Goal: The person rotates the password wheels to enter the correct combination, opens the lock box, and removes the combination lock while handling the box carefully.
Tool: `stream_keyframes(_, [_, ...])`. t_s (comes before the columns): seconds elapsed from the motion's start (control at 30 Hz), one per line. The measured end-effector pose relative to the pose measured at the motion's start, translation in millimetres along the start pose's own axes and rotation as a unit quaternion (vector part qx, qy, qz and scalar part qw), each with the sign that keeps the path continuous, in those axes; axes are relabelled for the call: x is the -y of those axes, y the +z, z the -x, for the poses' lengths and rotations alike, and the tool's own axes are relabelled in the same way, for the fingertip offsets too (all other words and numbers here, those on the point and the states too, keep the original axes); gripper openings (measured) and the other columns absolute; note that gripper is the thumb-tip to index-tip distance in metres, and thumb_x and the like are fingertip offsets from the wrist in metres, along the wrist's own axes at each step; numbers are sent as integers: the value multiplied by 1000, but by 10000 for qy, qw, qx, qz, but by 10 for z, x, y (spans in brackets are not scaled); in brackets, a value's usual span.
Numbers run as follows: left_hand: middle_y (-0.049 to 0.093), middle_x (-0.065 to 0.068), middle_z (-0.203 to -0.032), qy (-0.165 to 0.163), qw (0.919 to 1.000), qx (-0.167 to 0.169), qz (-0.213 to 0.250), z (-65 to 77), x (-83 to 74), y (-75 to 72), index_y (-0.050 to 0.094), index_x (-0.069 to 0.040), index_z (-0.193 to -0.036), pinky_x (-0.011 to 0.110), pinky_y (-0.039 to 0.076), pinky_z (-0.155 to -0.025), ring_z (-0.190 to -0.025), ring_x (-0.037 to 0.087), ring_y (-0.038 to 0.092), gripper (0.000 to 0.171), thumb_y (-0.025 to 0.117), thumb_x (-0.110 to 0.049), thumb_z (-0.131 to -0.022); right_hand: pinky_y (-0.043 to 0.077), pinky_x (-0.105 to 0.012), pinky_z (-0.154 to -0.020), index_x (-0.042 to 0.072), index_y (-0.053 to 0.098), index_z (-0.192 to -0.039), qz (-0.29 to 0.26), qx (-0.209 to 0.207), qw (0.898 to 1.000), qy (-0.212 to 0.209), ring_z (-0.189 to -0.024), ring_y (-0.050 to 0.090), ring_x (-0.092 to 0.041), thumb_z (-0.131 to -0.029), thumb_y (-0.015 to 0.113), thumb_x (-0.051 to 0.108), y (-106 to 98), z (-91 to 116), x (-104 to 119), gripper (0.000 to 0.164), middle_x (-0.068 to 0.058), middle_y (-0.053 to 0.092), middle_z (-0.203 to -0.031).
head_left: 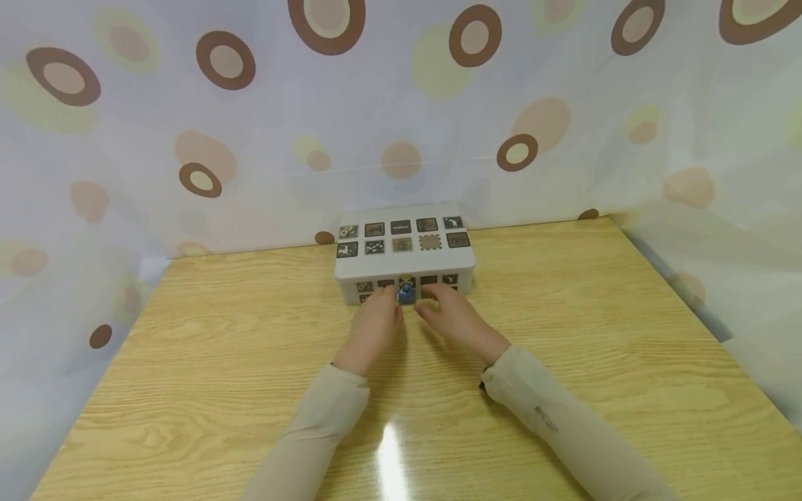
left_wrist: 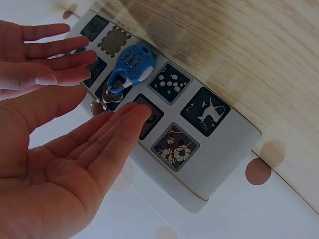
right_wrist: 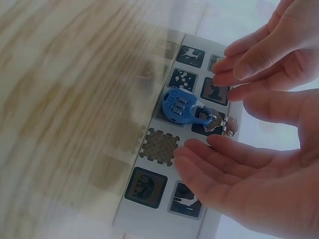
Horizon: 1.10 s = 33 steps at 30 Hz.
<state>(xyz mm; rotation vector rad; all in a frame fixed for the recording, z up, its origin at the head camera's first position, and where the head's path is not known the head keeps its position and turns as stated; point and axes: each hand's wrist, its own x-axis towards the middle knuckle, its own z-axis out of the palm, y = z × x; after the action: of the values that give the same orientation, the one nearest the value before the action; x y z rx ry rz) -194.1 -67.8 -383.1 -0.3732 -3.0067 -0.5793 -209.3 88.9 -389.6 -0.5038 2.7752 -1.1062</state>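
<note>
A white box (head_left: 404,261) with dark square pictures on its lid and front lies against the back curtain. From the metal clasp (right_wrist: 230,126) on its front hangs a blue combination padlock (right_wrist: 180,106) with number dials. My left hand (head_left: 376,323) is just left of the padlock, fingers fairly straight and palm turned inward in the left wrist view. On the padlock's other side my right hand (head_left: 454,320) mirrors it, fingers extended near the box front. Neither hand holds anything, and the padlock hangs between their fingertips.
The box stands at the far edge of a wood-grain table (head_left: 219,362). A white curtain (head_left: 263,139) with brown and yellow circles rises behind the table and along both sides. A bright reflection lies on the tabletop near the front.
</note>
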Motion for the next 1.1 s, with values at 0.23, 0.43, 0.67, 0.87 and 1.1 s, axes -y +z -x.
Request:
stream_keyframes(0.23, [63, 19, -96, -31, 9999, -8, 112, -40, 3, 4, 57, 8, -110, 41, 56, -76, -89, 32, 63, 19, 59, -2, -93, 44, -50, -102, -12, 47, -133, -198, 217, 9995, 73, -121, 51, -41, -98, 53, 17, 7, -61, -42, 46, -28, 50, -134])
stream_keyframes(0.43, [63, 20, -96, 1, 9999, 25, 134, -73, 25, 21, 58, 7, -109, 43, 56, -79, -91, 33, 63, 19, 59, -2, -92, 45, -49, -101, -13, 49, -131, -586, 278, 9978, 143, -119, 52, -41, -98, 52, 11, -6, -108, -71, 41, -29, 53, -131])
stream_keyframes(0.67, [63, 20, -99, -69, 9996, 203, 159, -123, 31, 48, 57, 8, -112, 42, 55, -83, -95, 33, 62, 22, 59, -3, -93, 47, -47, -100, -13, 50, -130, -759, 310, 9964, 236, -118, 54, -40, -97, 52, 9, 6, -165, -95, 40, -29, 54, -129])
stream_keyframes(0.87, [63, 20, -99, -58, 9995, 256, 194, -152, 22, 54, 58, 8, -112, 42, 55, -85, -96, 34, 63, 21, 56, -1, -93, 48, -45, -99, -12, 50, -130, -901, 354, 9942, 462, -118, 53, -38, -98, 53, 9, 10, -188, -84, 39, -27, 54, -130])
stream_keyframes(1.1, [64, 21, -97, -4, 9995, 225, 240, -165, 29, 70, 59, 8, -108, 43, 56, -80, -91, 35, 64, 18, 54, 0, -93, 49, -44, -97, -12, 53, -128, -819, 288, 9952, 441, -115, 56, -38, -97, 54, 9, 39, -214, -76, 37, -27, 57, -127])
